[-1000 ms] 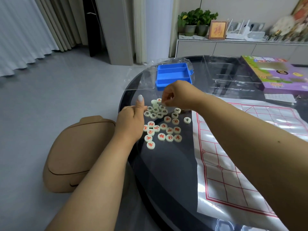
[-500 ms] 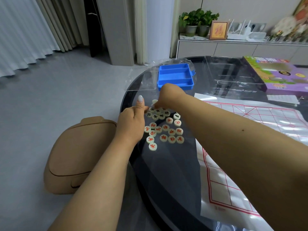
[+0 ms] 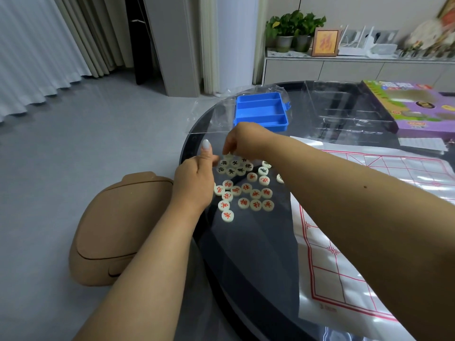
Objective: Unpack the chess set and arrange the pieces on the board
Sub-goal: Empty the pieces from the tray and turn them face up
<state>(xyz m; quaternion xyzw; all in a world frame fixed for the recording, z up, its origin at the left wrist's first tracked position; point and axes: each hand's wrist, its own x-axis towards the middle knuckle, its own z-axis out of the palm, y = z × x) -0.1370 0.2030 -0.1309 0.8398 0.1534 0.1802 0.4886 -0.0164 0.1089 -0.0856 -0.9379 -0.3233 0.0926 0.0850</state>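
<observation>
At the far left of the table (image 3: 246, 279), our right hand (image 3: 246, 141) hangs over the far end of the pieces (image 3: 242, 187), fingers curled down and tips closed on what looks like one disc; the fingers hide the contact, so we cannot tell whether that piece is lifted. Our left hand (image 3: 194, 178) sits just beside the cluster at the table edge, fingers curled under and thumb up; whether it holds a piece we cannot tell.

Judgement: the step is picking and sorting pieces for the board (image 3: 369, 217), which lies to the right and carries no pieces we can see. To do it well, we should lift one disc cleanly by its rim, read its face, and carry it over the neighbours without dragging them. The nearest discs lie close to the table edge and could roll off if nudged.

Count:
- Red-marked pieces: about thirteen visible, nearer.
- Dark-marked pieces: about eight visible, farther; more may sit under the hands.
- Board: one.
- Blue tray (image 3: 259, 114): one, three compartments, all bare, beyond the hand.
- Box (image 3: 418, 107): one, far right.
</observation>
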